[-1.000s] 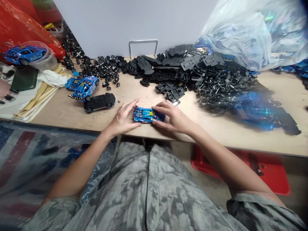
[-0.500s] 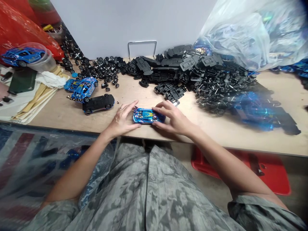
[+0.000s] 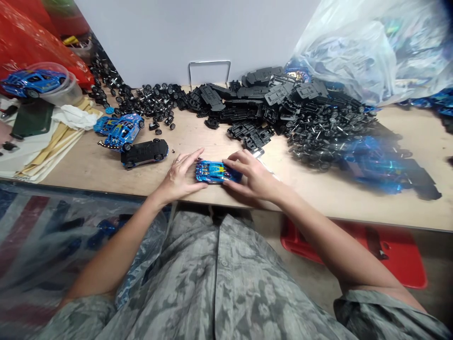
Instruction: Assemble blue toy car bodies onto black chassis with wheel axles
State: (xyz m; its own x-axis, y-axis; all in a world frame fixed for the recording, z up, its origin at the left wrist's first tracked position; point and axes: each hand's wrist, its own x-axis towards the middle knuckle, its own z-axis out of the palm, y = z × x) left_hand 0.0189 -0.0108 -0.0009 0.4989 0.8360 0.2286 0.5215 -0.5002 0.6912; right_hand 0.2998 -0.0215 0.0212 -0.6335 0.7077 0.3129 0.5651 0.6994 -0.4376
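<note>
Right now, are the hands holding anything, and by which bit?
The right hand grips the blue toy car by the end nearest it; the left hand is open around the other end, touch unclear.

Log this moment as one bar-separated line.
right hand: gripping blue toy car | left hand: open beside car's end, contact unclear | car: on table | beyond hands: heaped black parts
</note>
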